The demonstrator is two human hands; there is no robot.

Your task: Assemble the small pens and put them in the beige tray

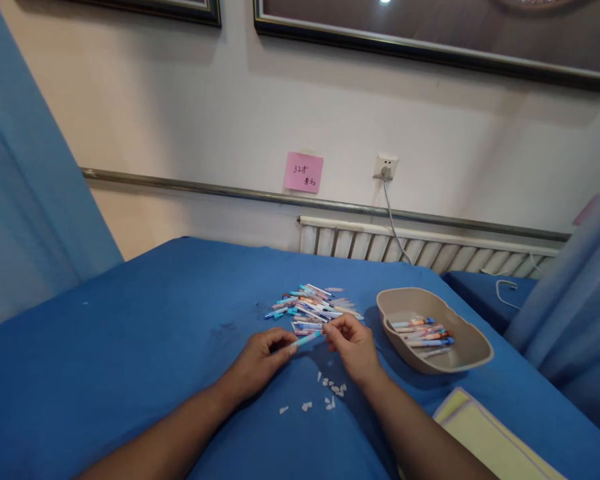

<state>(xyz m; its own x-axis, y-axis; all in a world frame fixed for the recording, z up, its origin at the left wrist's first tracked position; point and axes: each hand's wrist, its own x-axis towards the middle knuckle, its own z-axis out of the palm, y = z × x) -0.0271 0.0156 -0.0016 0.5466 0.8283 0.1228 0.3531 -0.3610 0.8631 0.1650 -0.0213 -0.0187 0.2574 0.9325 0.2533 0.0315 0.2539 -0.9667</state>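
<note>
A light-blue pen (309, 338) is held level between my two hands, over the blue cloth. My left hand (263, 357) pinches its left end between thumb and fingers. At the other end, the fingertips of my right hand (353, 343) are closed on the pen. Just beyond them lies a loose pile of pens (305, 303) in white, blue, pink and orange. Nearer to me, several small white pieces (334, 388) are scattered on the cloth between my forearms; their kind is too small to make out.
A beige plastic basin (467, 353) with several pens inside stands right of my right hand. Yellow sheets or cloth (485, 433) lie in front of it. Behind the blue-covered table (130, 320) are a radiator (360, 240), a metal rail and a plugged socket (385, 167). Blue curtains hang on both sides.
</note>
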